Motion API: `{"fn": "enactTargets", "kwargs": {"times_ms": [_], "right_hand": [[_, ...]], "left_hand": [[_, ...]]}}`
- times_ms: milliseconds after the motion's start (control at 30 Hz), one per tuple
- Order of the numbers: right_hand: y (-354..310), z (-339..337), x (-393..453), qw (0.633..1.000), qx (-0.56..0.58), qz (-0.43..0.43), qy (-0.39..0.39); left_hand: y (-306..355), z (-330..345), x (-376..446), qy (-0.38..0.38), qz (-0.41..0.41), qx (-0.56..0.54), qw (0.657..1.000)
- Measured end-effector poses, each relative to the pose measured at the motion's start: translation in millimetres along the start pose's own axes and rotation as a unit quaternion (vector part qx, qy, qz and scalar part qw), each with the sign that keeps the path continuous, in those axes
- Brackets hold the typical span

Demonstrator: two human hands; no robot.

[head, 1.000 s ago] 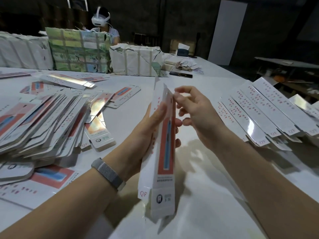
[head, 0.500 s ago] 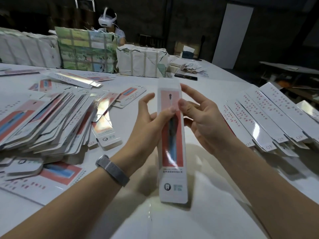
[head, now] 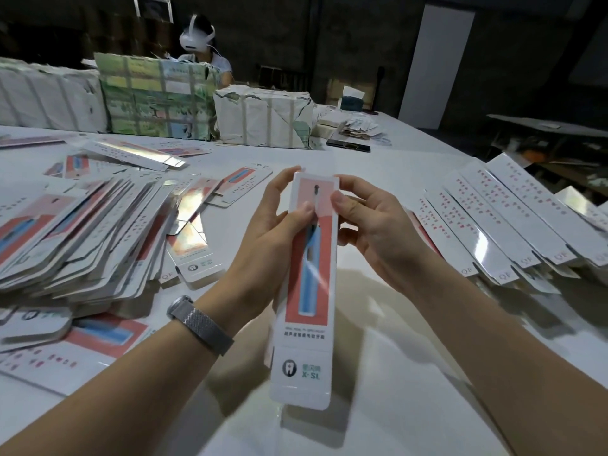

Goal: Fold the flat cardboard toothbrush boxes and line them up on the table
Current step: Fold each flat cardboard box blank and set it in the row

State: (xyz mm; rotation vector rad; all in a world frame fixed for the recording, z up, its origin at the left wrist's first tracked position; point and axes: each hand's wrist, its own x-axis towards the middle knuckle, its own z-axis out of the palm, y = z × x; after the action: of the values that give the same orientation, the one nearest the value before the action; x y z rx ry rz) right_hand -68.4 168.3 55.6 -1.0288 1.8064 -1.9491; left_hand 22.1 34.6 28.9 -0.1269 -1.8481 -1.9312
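The toothbrush box (head: 304, 291), edge-on a second ago, now faces up between the left hand (head: 266, 238) and right hand (head: 371, 225), both pinching its upper end above the counter (head: 378, 373), indicating folding nearly complete, lining-up pending.

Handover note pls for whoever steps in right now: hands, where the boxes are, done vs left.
Left hand: grips the toothbrush box at its upper left edge, thumb on the front.
Right hand: pinches the same box at its upper right edge.
The box is held upright above the table, printed front toward the camera, not yet set down.
Done: a row of folded boxes lies lined up on the right.
Left: place this box in the row, then work through the heap of flat boxes on the left.
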Motion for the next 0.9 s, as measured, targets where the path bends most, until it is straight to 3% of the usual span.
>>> {"fn": "enactTargets", "kwargs": {"times_ms": [200, 367, 500, 667, 900], "right_hand": [[2.2, 1.3, 0.4, 1.000, -0.025, -0.003, 0.016], [-1.3, -2.5, -0.5, 0.999, 0.045, -0.019, 0.007], [-2.4, -6.3, 0.9, 0.997, 0.050, -0.037, 0.043], [-2.3, -8.8, 1.8, 0.999, 0.030, -0.014, 0.032], [-6.7, -11.1, 2.2, 0.999, 0.013, 0.040, 0.032]], "left_hand": [[-5.7, 4.9, 0.5, 0.004, 0.003, -0.022, 1.000], [-6.0, 7.2, 0.0, -0.013, -0.010, -0.013, 1.000], [-8.1, 9.8, -3.3, -0.052, -0.034, 0.021, 0.998], [-6.6, 11.0, -2.9, -0.036, -0.059, 0.026, 0.997], [-8.3, 16.5, -6.5, -0.087, -0.034, 0.118, 0.989]]}}
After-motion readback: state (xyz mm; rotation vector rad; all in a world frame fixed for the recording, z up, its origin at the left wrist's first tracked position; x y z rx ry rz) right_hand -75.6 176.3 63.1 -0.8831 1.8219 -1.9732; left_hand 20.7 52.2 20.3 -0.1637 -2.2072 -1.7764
